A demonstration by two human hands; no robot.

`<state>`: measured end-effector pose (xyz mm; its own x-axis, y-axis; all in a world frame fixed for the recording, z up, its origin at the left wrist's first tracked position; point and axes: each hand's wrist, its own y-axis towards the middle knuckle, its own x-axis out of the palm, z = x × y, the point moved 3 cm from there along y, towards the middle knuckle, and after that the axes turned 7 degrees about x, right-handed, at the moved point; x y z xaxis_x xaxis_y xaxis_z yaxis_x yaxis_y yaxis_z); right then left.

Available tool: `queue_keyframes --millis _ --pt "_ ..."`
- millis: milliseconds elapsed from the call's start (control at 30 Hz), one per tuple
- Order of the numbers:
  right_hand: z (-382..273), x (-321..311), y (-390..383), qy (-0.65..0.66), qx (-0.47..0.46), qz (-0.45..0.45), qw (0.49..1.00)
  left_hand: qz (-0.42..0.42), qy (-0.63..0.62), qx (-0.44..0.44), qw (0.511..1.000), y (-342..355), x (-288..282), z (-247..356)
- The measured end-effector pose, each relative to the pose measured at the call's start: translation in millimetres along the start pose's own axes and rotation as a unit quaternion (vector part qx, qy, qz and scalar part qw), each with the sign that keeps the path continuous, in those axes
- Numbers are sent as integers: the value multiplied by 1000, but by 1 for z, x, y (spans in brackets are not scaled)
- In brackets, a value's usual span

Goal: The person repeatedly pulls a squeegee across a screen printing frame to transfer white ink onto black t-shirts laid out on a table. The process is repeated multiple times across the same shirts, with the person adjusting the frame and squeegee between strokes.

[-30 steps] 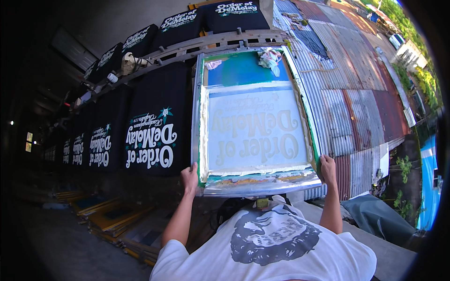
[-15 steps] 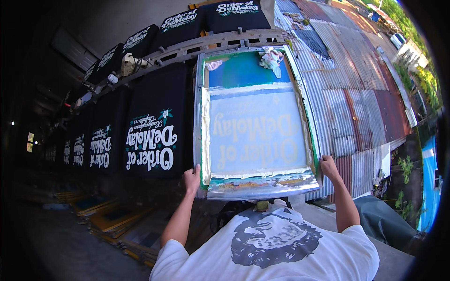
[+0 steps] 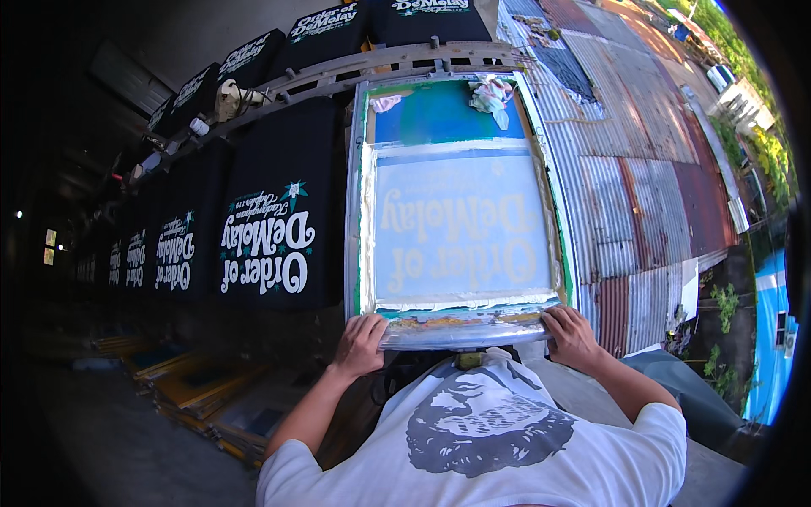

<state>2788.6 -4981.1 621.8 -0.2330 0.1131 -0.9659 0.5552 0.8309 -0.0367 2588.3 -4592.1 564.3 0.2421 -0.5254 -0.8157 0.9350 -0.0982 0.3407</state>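
A screen printing frame (image 3: 569,253) lies in front of me, with pale mirrored lettering on its white mesh (image 3: 456,228). White ink runs along the near end of the mesh. Beside that ink, a silver bar (image 3: 465,331) smeared with paint stretches across the frame's near end. My left hand (image 3: 361,345) curls its fingers over the near left corner, at the bar's left end. At the near right corner, my right hand (image 3: 574,336) grips in the same way. Crumpled rags (image 3: 492,101) rest on the blue-green far part of the frame.
Black printed shirts (image 3: 270,203) lie in a row to the left, with more beyond a metal rail (image 3: 397,61). Stacked frames (image 3: 194,380) stand low at the left. Corrugated roofing (image 3: 642,203) spreads out on the right, below the frame.
Both my hands have moved from the outer sides of the frame inward to its near corners, fingers over the near end. The frame shows little movement on the printing surface.
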Motion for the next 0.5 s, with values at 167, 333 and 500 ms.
queue_keyframes --millis 167,333,500 --pt "6 21 24 -37 74 86 993 54 36 -24 998 8 21 -20" --pt "47 28 96 -68 63 175 980 120 52 -15 991 66 34 -81" --pt "104 27 202 -88 89 207 970 180 80 9 980 155 48 -163"
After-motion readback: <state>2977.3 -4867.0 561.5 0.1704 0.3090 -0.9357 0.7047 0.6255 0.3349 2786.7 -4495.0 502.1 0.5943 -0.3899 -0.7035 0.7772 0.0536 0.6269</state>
